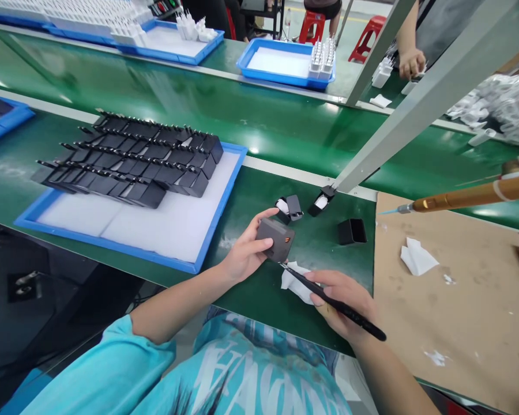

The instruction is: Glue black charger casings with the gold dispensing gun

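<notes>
My left hand grips a small black plastic housing, with its orange-marked opening on the right side. In my right hand are black tweezers, held like a pen, the tip close to the housing's lower edge; whether it touches I cannot tell. A crumpled white tissue lies under the tweezers. Just beyond my left hand sits a black housing with a lid and white insert. Another black housing with a white insert stands near the metal post, and an upright black shell is to the right.
A blue-rimmed tray at left bears rows of black housings. A slanted metal post rises from the bench. Cardboard lies at right, below a brown-handled tool. Across the green belt, another person's hand handles white parts.
</notes>
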The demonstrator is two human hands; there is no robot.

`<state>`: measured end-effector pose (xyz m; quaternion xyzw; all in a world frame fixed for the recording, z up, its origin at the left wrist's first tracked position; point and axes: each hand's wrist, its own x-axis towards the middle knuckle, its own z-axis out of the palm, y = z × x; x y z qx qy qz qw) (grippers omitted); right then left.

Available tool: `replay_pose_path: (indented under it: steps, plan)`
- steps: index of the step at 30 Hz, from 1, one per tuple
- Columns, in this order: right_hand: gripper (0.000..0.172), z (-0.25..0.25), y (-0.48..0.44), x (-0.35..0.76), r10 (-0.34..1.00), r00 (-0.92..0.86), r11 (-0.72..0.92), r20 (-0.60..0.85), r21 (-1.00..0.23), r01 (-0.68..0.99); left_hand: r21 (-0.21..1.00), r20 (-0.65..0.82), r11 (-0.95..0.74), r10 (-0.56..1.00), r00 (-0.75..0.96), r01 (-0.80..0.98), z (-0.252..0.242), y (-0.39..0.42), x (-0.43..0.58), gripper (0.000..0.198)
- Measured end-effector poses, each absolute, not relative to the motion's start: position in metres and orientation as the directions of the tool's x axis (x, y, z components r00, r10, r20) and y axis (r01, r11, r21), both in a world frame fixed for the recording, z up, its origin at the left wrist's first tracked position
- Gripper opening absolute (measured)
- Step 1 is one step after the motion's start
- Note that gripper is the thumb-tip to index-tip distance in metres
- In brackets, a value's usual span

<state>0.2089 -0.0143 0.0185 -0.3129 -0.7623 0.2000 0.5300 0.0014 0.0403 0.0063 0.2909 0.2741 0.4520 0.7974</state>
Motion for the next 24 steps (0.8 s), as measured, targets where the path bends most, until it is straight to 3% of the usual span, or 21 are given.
replay_pose_path:
  steps: [8,19,24]
  plan:
    - [0.023,0.0225,-0.0158,0.2074,0.659,-0.272,0.75,0.702,-0.584,0.31,0.732,-0.145,0.389,0.891,0.429,-0.56,0.0045,0.0395,0.0018,0.061]
    - [0.021,0.0286,-0.0157,0.2021,0.419,-0.425,0.886,0.802,-0.259,0.384,0.729,-0.163,0.405,0.886,0.435,-0.552,0.0039,0.0404,0.0009,0.058]
    - [0.022,0.0283,-0.0137,0.2036,0.388,-0.481,0.895,0.786,-0.198,0.399,0.726,-0.178,0.411,0.886,0.428,-0.551,0.0032,0.0413,0.0009,0.057]
